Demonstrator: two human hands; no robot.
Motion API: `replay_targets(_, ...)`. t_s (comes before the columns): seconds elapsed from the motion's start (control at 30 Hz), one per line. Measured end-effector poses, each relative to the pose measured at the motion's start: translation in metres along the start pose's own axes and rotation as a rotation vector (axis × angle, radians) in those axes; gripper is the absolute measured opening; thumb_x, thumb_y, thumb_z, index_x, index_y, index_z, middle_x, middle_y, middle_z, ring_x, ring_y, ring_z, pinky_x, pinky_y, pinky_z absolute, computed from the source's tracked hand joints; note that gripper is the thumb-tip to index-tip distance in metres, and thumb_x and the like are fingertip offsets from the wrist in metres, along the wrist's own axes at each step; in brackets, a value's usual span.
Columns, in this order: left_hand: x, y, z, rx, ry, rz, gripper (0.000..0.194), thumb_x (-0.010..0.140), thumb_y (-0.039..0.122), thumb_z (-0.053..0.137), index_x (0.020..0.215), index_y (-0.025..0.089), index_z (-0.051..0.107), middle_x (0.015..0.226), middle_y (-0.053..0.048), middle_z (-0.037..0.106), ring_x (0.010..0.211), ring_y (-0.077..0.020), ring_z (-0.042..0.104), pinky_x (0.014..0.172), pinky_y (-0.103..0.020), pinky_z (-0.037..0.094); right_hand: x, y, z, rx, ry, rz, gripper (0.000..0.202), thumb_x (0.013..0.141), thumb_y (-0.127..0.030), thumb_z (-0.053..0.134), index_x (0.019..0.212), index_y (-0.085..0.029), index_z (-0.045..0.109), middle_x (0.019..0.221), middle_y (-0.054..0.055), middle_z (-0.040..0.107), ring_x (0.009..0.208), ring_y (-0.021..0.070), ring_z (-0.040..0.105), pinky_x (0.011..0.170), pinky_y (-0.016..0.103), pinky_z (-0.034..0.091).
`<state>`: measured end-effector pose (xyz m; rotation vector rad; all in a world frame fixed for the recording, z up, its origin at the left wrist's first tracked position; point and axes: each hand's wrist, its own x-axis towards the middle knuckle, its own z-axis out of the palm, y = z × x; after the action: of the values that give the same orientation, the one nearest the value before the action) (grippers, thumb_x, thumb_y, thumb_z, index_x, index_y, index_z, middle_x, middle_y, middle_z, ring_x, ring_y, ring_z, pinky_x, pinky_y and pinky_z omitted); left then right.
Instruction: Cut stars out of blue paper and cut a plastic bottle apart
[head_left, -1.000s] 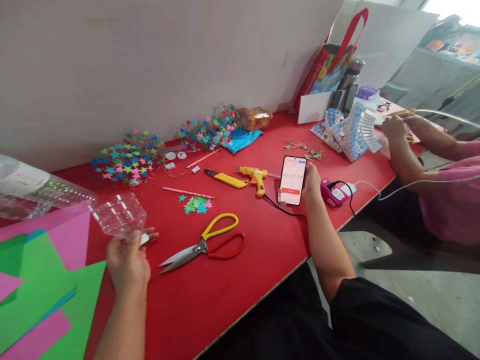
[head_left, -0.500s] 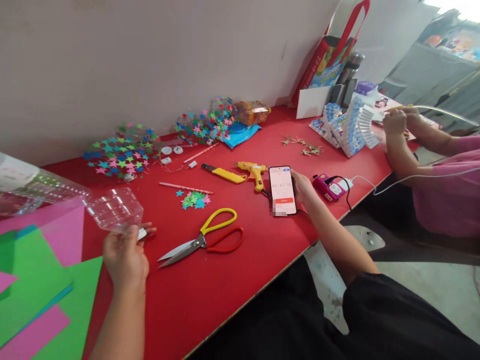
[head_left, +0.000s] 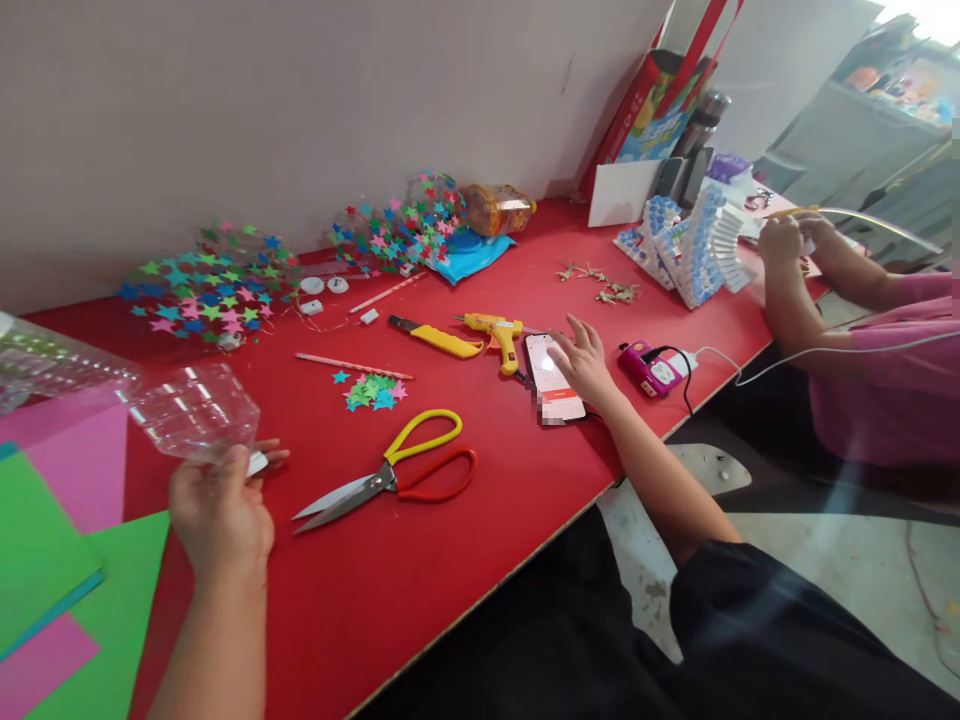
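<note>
My left hand (head_left: 225,505) pinches a clear plastic bottle piece (head_left: 191,408) at its near end, where a small white part (head_left: 256,463) shows by the fingers. Over the phone (head_left: 551,385), which lies flat on the table with its screen lit, is my right hand (head_left: 585,362), fingers spread and holding nothing. Left of the phone lie a yellow glue gun (head_left: 495,340) and a yellow utility knife (head_left: 439,338). Scissors (head_left: 390,475) with one yellow and one red handle rest between my hands, near a small heap of paper stars (head_left: 375,391).
Star-covered clear shapes (head_left: 214,285) stand against the wall beside a capped bottle (head_left: 499,208). Coloured paper sheets (head_left: 45,560) cover the table's left end. A purple power socket (head_left: 651,368) with cords sits to the right. Beyond, a co-worker's hands (head_left: 787,235) work near a blue-and-white folded-paper model (head_left: 690,255).
My right hand has let go of the phone, which now lies on the table, and its fingers have spread above the screen. The left hand keeps its hold. The view has shifted slightly.
</note>
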<state>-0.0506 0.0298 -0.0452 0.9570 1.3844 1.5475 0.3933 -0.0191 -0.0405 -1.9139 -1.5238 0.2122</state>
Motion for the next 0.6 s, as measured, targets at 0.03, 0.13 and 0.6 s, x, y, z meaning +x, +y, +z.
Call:
replay_targets(0.03,0.0,0.0,0.0,0.0,0.005,0.005,0.035,0.059,0.032,0.071,0.083,0.016,0.052,0.066,0.002,0.067,0.054,-0.0123,0.064,0.057,-0.027,0.051,0.0,0.001,0.002,-0.025,-0.007,-0.005,0.051,0.092,-0.062,0.048,0.119,-0.025,0.071,0.154,0.008,0.042,0.143,0.0364,0.027,0.119,0.057,0.013)
replay_targets(0.13,0.0,0.001,0.001,-0.001,0.004,0.002,0.036,0.057,0.032,0.072,0.083,0.016,0.052,0.066,0.002,0.068,0.056,-0.013,0.064,0.058,-0.027,0.052,-0.001,0.002,0.001,-0.127,-0.022,-0.034,0.05,0.096,-0.059,0.044,0.118,-0.023,0.071,0.153,0.01,0.042,0.142,0.0372,0.028,0.118,0.059,0.017)
replay_targets(0.6,0.001,0.001,0.002,0.0,0.023,0.013,0.036,0.055,0.03,0.071,0.084,0.016,0.054,0.063,0.002,0.066,0.056,-0.0143,0.064,0.059,-0.03,0.053,-0.083,-0.016,-0.034,0.053,0.196,-0.195,0.024,0.099,-0.025,0.042,0.109,-0.023,0.064,0.107,0.008,0.072,0.109,0.0248,0.061,0.104,0.051,0.044)
